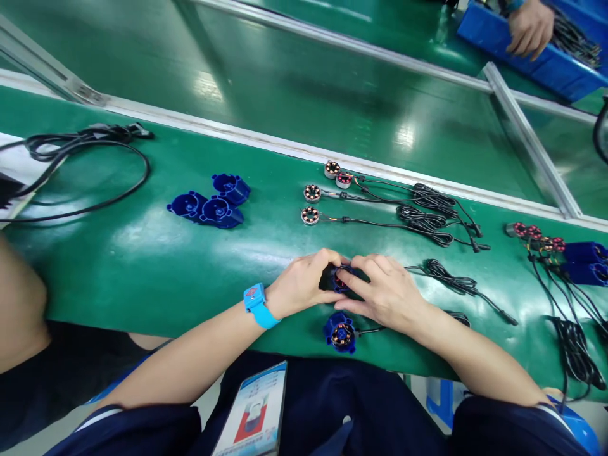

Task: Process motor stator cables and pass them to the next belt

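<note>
Both hands meet over a blue plastic motor housing (338, 282) on the green table. My left hand (306, 282), with a light-blue wrist strap, curls its fingers around the left side of the housing. From the right, my right hand (384, 288) grips it too, fingers over its top. A copper-wound coil shows partly inside, mostly hidden by fingers. Its black cable (449, 277) runs out to the right in a tied bundle. Just below the hands sits another blue housing (341, 332) with a copper coil in it and a wire leading right under my forearm.
Three blue housings (221, 212) stand to the left. Several loose coils (311, 216) with bundled black cables (420, 220) lie behind my hands. More coils (534, 232) and blue housings (586, 272) are at right. A metal rail (285, 149) edges the table. Another person's hand (531, 28) rests over a blue bin (494, 35).
</note>
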A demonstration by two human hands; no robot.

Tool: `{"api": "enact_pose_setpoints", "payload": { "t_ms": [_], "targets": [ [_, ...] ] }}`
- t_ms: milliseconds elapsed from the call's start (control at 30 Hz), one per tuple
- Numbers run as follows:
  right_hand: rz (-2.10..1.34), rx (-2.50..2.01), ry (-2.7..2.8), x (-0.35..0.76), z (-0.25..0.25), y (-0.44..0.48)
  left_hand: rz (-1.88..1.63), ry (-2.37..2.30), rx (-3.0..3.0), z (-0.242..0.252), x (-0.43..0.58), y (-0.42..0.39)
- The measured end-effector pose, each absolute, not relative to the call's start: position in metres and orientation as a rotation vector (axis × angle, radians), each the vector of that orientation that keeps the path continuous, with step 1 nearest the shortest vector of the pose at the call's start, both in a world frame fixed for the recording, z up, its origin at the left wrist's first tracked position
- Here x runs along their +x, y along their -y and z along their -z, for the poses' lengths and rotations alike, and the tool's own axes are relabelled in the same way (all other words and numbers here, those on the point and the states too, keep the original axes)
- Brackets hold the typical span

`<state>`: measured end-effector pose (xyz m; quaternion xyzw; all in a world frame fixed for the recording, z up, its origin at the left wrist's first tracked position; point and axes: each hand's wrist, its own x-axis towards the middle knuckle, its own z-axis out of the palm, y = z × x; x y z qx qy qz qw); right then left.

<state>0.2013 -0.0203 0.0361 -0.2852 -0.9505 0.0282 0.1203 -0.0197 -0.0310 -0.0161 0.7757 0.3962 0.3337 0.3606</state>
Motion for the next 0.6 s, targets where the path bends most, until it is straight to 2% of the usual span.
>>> {"api": "enact_pose_setpoints", "payload": {
  "t_ms": [167, 300, 433, 600],
  "targets": [
    [-0.703, -0.965, 2.617, 0.229, -0.046, 0.002, -0.880, -0.946, 2.097, 0.011, -0.025, 0.025],
    [-0.971, -1.032, 2.508, 0.239, -0.052, -0.005, -0.875, -0.801, 2.128, 0.008, -0.026, 0.024],
    [-1.036, -1.070, 2.338, 0.235, -0.051, -0.002, -0.874, -0.695, 2.196, 0.010, -0.021, 0.026],
    [-0.944, -1.100, 2.254, 0.229, -0.047, 0.003, -0.835, -0.907, 2.273, 0.009, -0.018, 0.028]
  ]
}}
